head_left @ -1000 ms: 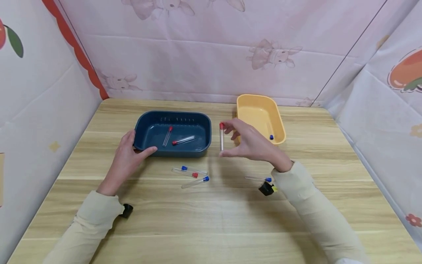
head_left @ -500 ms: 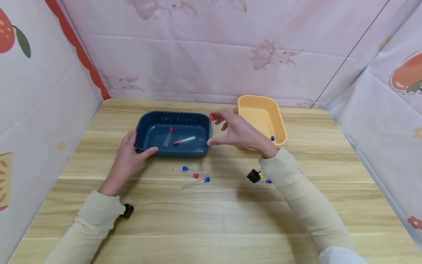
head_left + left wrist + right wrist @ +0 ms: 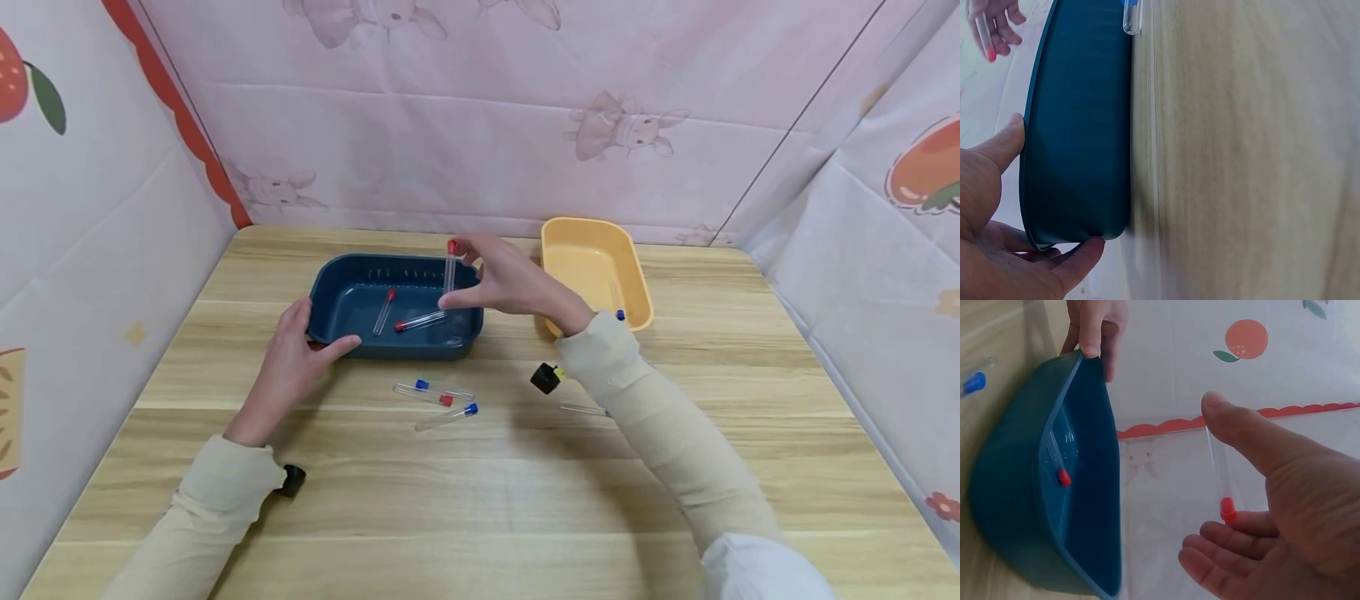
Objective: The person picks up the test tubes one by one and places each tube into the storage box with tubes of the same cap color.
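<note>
My right hand (image 3: 506, 279) pinches a red-capped test tube (image 3: 450, 271) between thumb and index finger, one at each end. The tube stands upright above the right part of a dark blue plastic basin (image 3: 397, 350). Inside the basin lie two more red-capped test tubes, one leaning (image 3: 384, 313) and one nearly flat (image 3: 422, 321). My left hand (image 3: 288, 358) holds the basin's front left corner. In the left wrist view its thumb (image 3: 1007, 147) rests at the rim, while the fingers reach around the end wall.
A yellow basin (image 3: 641, 287) at the back right contains a blue-capped tube (image 3: 620, 315). In front of the blue basin lie a red-capped tube (image 3: 423, 393) and two blue-capped ones (image 3: 446, 417). Another tube (image 3: 585, 409) lies partly hidden under the right sleeve.
My right hand has carried the red-capped test tube leftward, from beside the blue basin to over its right part. The left hand has stayed at the basin's corner.
</note>
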{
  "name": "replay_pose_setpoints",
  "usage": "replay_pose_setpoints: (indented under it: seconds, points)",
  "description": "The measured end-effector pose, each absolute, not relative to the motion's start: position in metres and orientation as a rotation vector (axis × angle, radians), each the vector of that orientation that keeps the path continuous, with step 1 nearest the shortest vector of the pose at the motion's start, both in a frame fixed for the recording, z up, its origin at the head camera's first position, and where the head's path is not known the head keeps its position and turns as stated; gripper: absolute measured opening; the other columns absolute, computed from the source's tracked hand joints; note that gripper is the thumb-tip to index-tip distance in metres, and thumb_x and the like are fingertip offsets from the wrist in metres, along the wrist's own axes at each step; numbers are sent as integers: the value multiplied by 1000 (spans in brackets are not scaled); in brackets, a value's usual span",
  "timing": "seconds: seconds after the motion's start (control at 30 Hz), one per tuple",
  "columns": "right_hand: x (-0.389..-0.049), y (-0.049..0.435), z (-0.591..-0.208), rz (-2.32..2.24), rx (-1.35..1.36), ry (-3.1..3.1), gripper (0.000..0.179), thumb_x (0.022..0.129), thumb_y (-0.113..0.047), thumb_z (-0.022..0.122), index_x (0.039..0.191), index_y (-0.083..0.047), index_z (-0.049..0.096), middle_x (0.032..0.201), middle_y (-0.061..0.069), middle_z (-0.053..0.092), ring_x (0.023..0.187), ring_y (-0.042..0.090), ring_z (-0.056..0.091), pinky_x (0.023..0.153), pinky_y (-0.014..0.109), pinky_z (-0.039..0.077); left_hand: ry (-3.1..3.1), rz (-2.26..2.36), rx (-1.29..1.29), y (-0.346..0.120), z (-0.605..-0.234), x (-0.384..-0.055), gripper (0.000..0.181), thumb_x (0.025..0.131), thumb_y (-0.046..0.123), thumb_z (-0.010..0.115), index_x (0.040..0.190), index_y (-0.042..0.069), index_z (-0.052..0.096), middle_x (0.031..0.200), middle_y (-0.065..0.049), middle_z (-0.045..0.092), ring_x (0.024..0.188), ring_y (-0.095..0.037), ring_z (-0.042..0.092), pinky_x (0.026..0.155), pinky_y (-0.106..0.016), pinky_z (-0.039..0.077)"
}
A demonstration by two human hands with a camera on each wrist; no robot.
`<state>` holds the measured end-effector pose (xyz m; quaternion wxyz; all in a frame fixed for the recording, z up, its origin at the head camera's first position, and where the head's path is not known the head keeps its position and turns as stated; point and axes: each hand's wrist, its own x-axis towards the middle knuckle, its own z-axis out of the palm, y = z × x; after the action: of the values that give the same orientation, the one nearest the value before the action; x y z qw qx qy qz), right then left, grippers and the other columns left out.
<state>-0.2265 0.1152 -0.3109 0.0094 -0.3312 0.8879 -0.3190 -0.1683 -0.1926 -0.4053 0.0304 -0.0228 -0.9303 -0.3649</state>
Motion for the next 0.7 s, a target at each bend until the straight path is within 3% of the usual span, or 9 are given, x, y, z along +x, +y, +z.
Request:
replay_pose_setpoints:
  seconds: [0.3,0.47,0.7]
  points:
    - [-242,93,-319,-959,-1009,2779,78,71,-55,73,128,-8,47,123,5,52,109,20,49,86,26,47,-2870,-1118,-55,-193,-404,-168,99,83,53,62,147,-2,10,151,-23,10,132,-42,22,101,-58,27]
    - [-250,82,-329,-890,-978,2801,83,70,-61,70,129,-8,46,122,4,52,108,17,49,88,25,45,-2870,-1115,-43,-192,-405,-169,100,82,56,60,148,-1,11,151,-23,11,132,-42,21,101,-58,27]
    - [-258,71,-344,-892,-980,2776,83,72,-57,71,130,-4,44,119,5,51,103,18,49,87,25,45,-2882,-1118,-45,-192,-403,-168,102,82,59,57,147,-2,9,151,-24,9,133,-43,19,101,-59,26]
